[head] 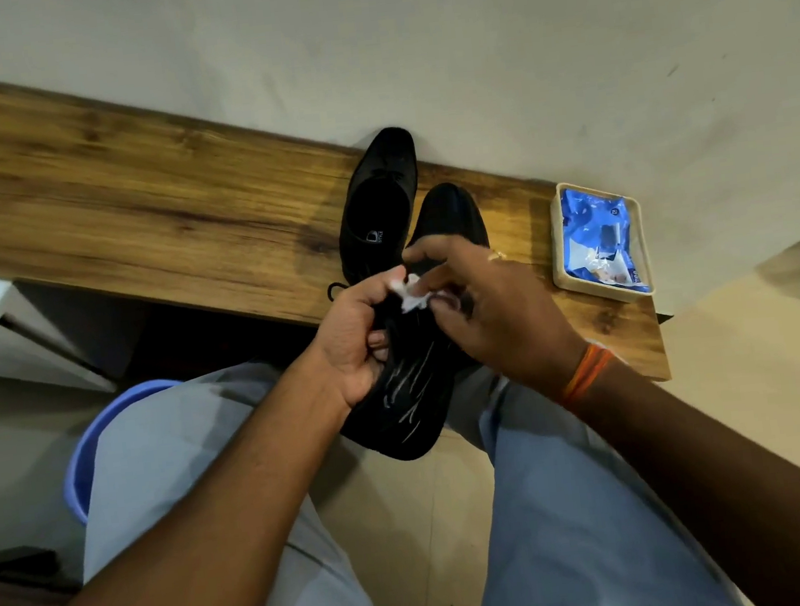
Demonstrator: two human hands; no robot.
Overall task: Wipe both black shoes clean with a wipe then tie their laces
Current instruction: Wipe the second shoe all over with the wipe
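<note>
Left fingers grip shoe; right fingers pinch wipe.

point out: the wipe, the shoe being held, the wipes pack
wipe (411, 295): head view, on the crumpled white part showing between both hands.
held shoe (407, 410): head view, on the scuffed black surface nearest the camera.
wipes pack (590, 228): head view, on the blue wrapper's middle.

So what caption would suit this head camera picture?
Left hand grips a black lace-up shoe while right hand pinches a crumpled white wipe.
</note>
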